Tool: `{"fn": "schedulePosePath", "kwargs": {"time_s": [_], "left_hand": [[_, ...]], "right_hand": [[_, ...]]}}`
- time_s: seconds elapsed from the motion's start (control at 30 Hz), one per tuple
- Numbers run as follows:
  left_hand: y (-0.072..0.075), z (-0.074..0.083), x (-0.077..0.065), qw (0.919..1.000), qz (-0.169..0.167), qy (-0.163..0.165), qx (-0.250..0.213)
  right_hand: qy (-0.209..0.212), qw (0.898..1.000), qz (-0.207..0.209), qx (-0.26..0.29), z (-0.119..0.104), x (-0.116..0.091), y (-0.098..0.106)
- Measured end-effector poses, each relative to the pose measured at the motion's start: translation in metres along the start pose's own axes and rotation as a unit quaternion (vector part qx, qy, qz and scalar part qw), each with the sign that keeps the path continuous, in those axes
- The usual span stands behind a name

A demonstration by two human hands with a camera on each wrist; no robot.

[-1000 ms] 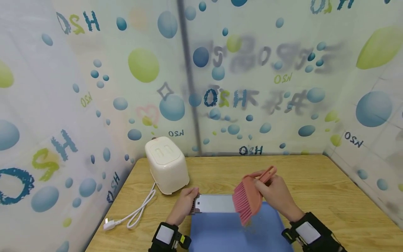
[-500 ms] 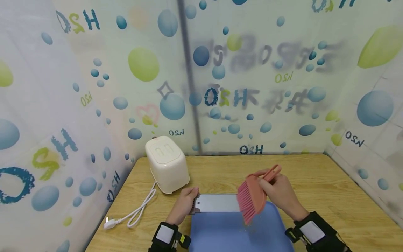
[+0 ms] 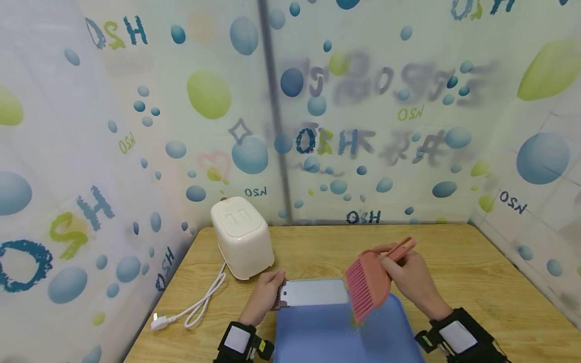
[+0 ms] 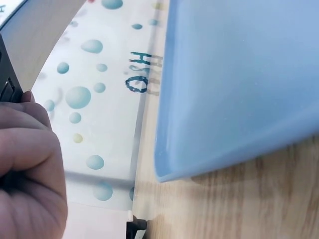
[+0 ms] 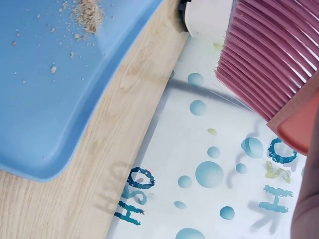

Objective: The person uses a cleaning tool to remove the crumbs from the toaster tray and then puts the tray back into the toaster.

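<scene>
My left hand (image 3: 268, 291) grips the dark end of a flat silver crumb tray (image 3: 313, 292), held over the far edge of a shallow blue tray (image 3: 313, 333). In the left wrist view only curled fingers (image 4: 30, 144) and a dark corner of the crumb tray show. A small brush (image 3: 375, 277) with pink bristles is pinched in my right hand (image 3: 408, 277), its bristles overlapping the right end of the crumb tray. Pale crumbs (image 5: 89, 15) lie in a small heap and scattered bits on the blue tray below. The bristles (image 5: 271, 47) fill the right wrist view's top right.
A cream two-slot toaster (image 3: 240, 237) stands at the back left of the wooden table (image 3: 436, 252). Its white cord and plug (image 3: 159, 321) lie on the left. Patterned sheeting (image 3: 363, 101) encloses the table at the back and sides.
My right hand has moved right with the brush, so more of the crumb tray's right end shows. The left hand and crumb tray have stayed nearly still.
</scene>
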State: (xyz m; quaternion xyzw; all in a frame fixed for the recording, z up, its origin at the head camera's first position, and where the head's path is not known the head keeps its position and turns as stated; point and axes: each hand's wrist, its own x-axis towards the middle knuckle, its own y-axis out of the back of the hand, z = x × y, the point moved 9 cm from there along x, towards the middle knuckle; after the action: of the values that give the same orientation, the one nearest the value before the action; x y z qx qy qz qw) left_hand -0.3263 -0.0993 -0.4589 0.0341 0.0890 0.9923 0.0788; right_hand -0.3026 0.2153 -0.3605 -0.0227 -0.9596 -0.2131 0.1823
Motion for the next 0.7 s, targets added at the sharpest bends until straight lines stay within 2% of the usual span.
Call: {"fn": "schedulePosePath", "kwargs": {"time_s": [0.17, 0.33, 0.53, 0.7], "left_hand": [[0.000, -0.001, 0.001, 1.0000, -0.001, -0.005, 0.008], [-0.001, -0.003, 0.001, 0.9999, 0.000, -0.001, 0.012], [-0.005, -0.003, 0.001, 0.9999, 0.000, 0.002, 0.012], [-0.010, 0.000, 0.002, 0.9997, 0.001, -0.009, 0.021]], "right_hand": [[0.021, 1.000, 0.007, 0.008, -0.007, 0.003, 0.003], [0.058, 0.998, -0.009, 0.039, -0.025, 0.007, -0.002], [0.112, 0.990, -0.036, 0.077, -0.052, 0.011, -0.017], [0.130, 0.984, -0.070, 0.098, -0.067, 0.013, -0.039]]}}
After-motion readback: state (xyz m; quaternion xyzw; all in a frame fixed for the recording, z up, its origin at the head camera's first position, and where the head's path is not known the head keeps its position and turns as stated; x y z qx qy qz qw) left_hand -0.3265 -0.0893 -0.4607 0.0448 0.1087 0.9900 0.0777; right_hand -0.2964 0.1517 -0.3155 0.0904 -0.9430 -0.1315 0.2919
